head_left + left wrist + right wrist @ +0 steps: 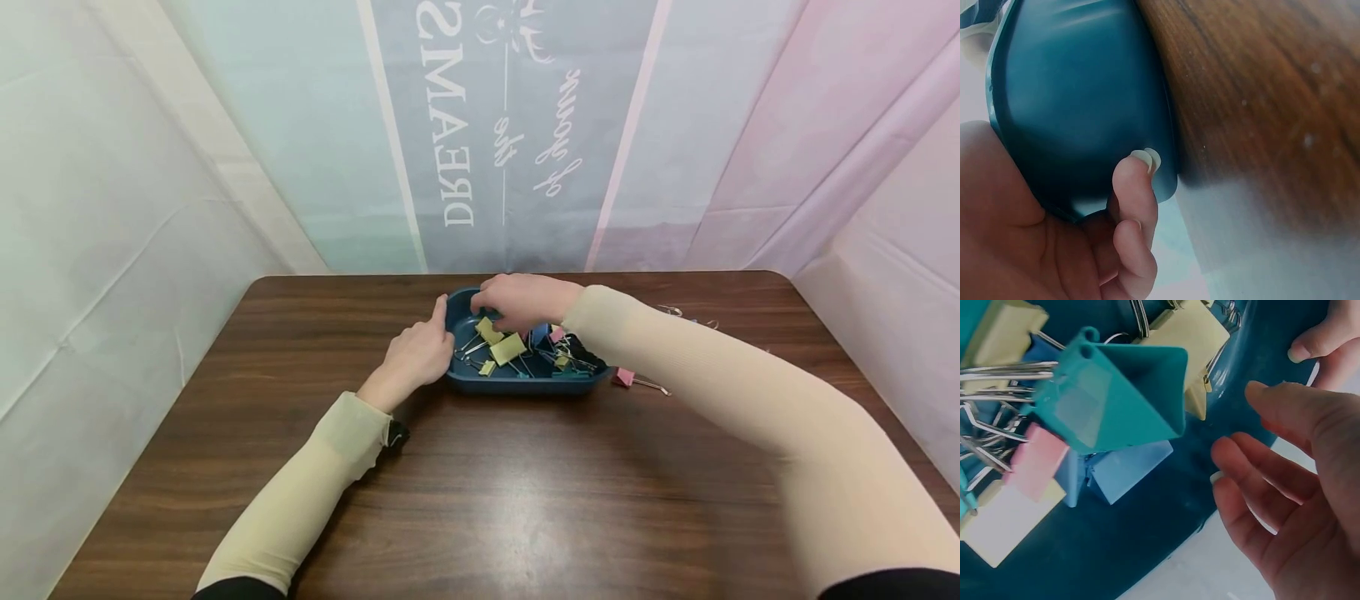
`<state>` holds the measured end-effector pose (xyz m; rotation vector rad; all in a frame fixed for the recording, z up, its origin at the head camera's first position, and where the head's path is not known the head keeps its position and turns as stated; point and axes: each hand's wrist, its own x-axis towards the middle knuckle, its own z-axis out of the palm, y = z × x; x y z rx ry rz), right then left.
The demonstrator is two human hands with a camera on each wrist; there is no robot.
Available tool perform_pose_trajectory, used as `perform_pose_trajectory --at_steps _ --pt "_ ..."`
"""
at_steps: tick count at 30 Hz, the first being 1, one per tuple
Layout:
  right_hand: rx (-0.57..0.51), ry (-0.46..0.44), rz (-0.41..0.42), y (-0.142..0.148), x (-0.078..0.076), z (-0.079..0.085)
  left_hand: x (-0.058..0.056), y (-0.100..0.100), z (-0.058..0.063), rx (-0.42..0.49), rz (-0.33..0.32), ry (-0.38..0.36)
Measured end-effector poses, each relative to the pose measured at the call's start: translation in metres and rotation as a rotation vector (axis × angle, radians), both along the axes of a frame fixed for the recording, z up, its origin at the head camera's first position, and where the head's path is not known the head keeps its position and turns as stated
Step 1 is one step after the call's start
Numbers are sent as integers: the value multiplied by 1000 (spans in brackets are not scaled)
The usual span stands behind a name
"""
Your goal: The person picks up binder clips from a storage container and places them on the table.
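Note:
A dark blue tray (517, 386) holds binder clips in several colours. My left hand (416, 354) grips its left end, with fingertips (1132, 181) against the outside wall. Over the tray's far left part is my right hand (521, 302), fingers loosely bent and nothing between them in the right wrist view. Beside those fingers lie a large teal binder clip (1104, 394), a blue binder clip (1132, 469) and a pink binder clip (1035, 456). Yellow binder clips (509, 348) lie nearer the front. My right sleeve hides some of the tray's right end.
Outside the tray on the right, a pink binder clip (624, 377) lies on the brown wooden table (510, 483). More metal clip handles (672, 311) show beyond my right forearm. A printed cloth (502, 125) hangs behind the table's far edge.

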<state>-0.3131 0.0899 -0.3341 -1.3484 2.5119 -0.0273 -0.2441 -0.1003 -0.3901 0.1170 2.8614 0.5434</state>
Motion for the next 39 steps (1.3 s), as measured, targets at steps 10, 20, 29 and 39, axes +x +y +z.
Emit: perform_pose_trajectory --at_steps 10,20,29,39 --pt "114 41 -21 -9 -6 -14 0 -1 1 4 -8 1" --pt "85 31 -9 -11 -4 -29 1 -1 1 20 -8 13" --pt "48 53 25 -13 -5 -31 2 -1 0 21 -9 23" --pt "-70 69 5 11 3 -16 3 -1 -1 24 -8 38"
